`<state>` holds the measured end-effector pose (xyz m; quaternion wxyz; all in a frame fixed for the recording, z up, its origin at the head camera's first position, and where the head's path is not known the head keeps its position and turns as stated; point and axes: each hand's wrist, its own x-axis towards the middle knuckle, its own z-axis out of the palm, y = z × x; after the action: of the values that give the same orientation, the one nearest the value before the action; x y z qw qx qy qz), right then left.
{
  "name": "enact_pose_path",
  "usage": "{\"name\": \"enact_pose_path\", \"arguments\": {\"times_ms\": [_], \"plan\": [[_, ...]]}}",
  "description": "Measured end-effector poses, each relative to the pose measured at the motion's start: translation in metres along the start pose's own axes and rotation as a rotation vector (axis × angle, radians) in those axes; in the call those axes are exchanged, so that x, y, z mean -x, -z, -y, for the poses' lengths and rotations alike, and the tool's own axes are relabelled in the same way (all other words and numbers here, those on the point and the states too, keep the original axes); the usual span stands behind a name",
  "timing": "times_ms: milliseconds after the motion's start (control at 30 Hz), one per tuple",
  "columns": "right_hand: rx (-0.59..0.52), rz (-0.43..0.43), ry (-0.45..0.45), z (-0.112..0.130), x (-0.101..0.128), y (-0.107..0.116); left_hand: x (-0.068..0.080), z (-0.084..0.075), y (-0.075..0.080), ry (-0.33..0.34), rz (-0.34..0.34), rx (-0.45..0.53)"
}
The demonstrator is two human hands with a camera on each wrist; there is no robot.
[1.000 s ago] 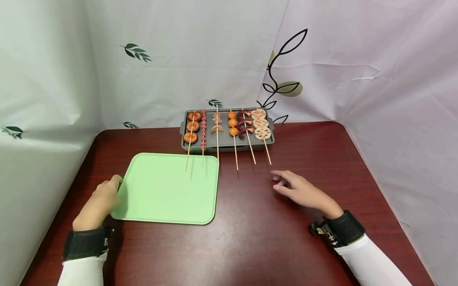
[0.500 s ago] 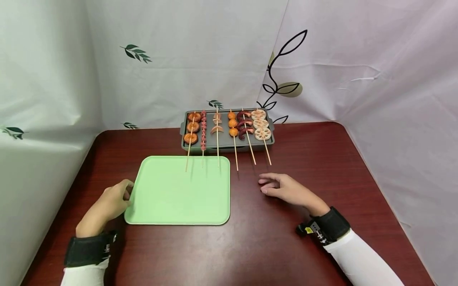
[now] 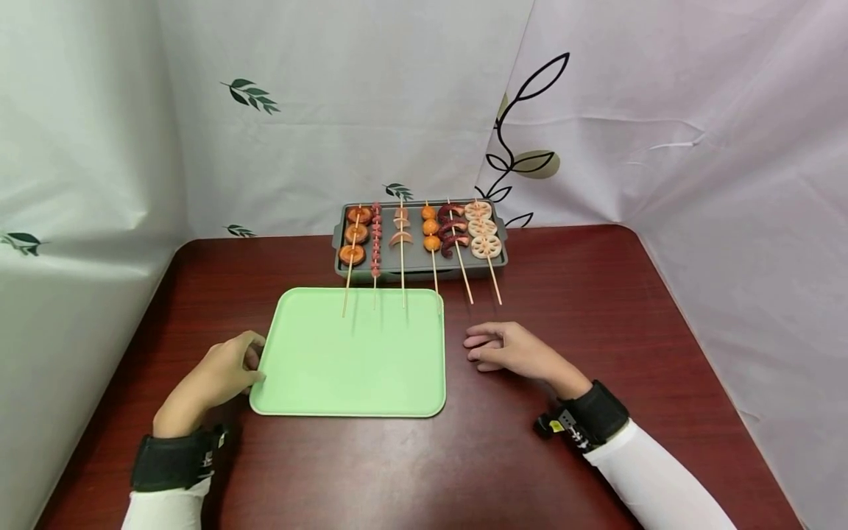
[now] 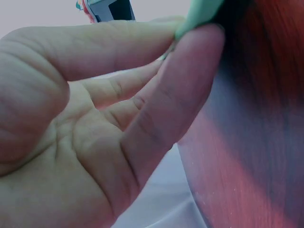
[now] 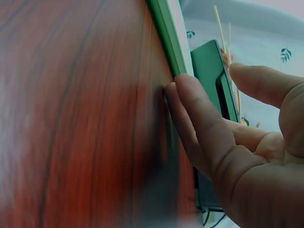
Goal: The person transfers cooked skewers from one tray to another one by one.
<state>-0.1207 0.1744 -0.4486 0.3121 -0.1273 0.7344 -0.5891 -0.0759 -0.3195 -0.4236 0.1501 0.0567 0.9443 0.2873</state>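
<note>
A light green tray [image 3: 351, 361] lies on the dark wooden table, below the grill pan. At its left edge my left hand [image 3: 221, 370] pinches the rim between thumb and fingers; the left wrist view shows the green rim [image 4: 202, 14] between the fingertips. My right hand [image 3: 513, 352] hovers just right of the tray's right edge, fingers loosely bent, thumb apart. In the right wrist view, the thumb and fingers of that hand [image 5: 223, 133] are spread with nothing between them, and the tray's edge [image 5: 168, 35] is close beyond the fingertips.
A dark grill pan [image 3: 414, 258] stands at the table's back, bearing several skewers of toy-like food. Skewer sticks stick out over its front; some overhang the tray's back edge. A lotus-slice skewer [image 3: 486, 246] lies rightmost. White cloth [image 3: 331, 110] hangs behind the table [image 3: 371, 471].
The green tray has slid to the right and straightened, with my left hand moving along on its left edge. My right hand has moved left, closer to the tray. The skewers stay put.
</note>
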Motion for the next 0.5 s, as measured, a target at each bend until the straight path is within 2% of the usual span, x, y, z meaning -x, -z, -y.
{"name": "enact_pose_path", "arguments": {"times_ms": [100,267,500], "plan": [[-0.022,0.005,-0.016,0.0,-0.003,-0.004,-0.001,-0.002,-0.002,-0.007,-0.001,0.029],[-0.019,-0.049,-0.035,0.001,-0.008,-0.011,-0.002,-0.006,-0.007,-0.01,0.015,0.091],[0.145,-0.153,-0.017,0.002,-0.015,-0.017,-0.004,-0.013,-0.012,-0.011,0.028,0.134]]}}
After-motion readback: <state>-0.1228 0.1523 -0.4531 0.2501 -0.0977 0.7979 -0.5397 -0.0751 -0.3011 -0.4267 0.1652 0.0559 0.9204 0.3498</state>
